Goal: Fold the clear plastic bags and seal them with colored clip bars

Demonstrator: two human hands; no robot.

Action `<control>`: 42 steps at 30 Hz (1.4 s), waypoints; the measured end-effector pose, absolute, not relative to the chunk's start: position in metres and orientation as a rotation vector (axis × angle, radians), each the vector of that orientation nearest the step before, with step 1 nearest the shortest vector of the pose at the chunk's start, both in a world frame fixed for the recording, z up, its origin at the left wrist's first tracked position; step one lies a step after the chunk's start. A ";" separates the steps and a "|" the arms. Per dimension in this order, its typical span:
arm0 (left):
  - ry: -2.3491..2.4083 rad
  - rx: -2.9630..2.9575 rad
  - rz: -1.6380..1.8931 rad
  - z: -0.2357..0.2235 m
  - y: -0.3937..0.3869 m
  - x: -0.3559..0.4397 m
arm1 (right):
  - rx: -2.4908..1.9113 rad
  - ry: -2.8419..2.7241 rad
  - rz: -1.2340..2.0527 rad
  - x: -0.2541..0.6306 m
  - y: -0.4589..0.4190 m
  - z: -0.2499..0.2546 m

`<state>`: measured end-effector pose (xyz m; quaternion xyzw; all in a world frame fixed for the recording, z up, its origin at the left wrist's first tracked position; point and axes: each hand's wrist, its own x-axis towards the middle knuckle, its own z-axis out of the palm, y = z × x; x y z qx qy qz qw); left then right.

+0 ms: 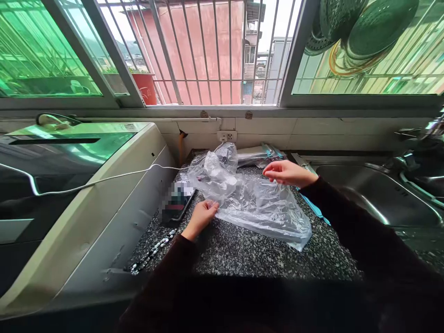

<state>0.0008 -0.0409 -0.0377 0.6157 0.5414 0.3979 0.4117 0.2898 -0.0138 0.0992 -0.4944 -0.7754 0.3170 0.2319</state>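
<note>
A crumpled clear plastic bag (pixel 256 203) lies spread over the speckled dark counter (pixel 239 256). My left hand (pixel 203 215) pinches its near left edge between thumb and fingers. Over the bag's far right part is my right hand (pixel 286 173), its fingers curled together and nothing visible in them. Behind the bag, flat clear packets with blue zip edges (pixel 267 151) rest near the wall. Another blue strip (pixel 315 208) shows at the bag's right side.
A phone (pixel 178 203), partly pixelated, and a beaded strand (pixel 152 252) lie on the left. A white cable (pixel 121 175) crosses the washing machine (pixel 114 222) toward the wall socket (pixel 227 136). A steel sink (pixel 381 194) is at right, below the barred window (pixel 215 51).
</note>
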 end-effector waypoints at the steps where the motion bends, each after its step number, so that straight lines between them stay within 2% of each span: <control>1: 1.336 1.528 1.004 -0.040 -0.043 -0.001 | -1.407 -2.090 0.881 0.291 0.003 0.102; 5: 1.246 1.472 0.993 -0.044 -0.047 -0.004 | -1.705 -2.117 0.825 0.281 0.045 0.085; 10: 1.178 1.463 0.971 -0.042 -0.048 -0.004 | -1.738 -2.166 0.811 0.254 0.055 0.026; 13: 1.208 1.460 0.997 -0.040 -0.047 -0.007 | -1.716 -2.086 0.846 0.259 0.054 0.009; 20: 1.284 1.396 1.076 -0.034 -0.042 -0.012 | -1.608 -1.780 1.024 0.311 0.040 0.017; 27: 1.213 1.444 1.037 -0.038 -0.041 -0.006 | -1.525 -1.620 1.064 0.314 0.040 0.007; 36: 1.325 1.471 1.106 -0.038 -0.039 -0.003 | -1.606 -1.500 0.788 0.297 0.071 -0.002; 42: 1.482 1.424 1.248 -0.032 -0.012 -0.005 | -1.649 -1.562 0.624 0.315 0.026 0.023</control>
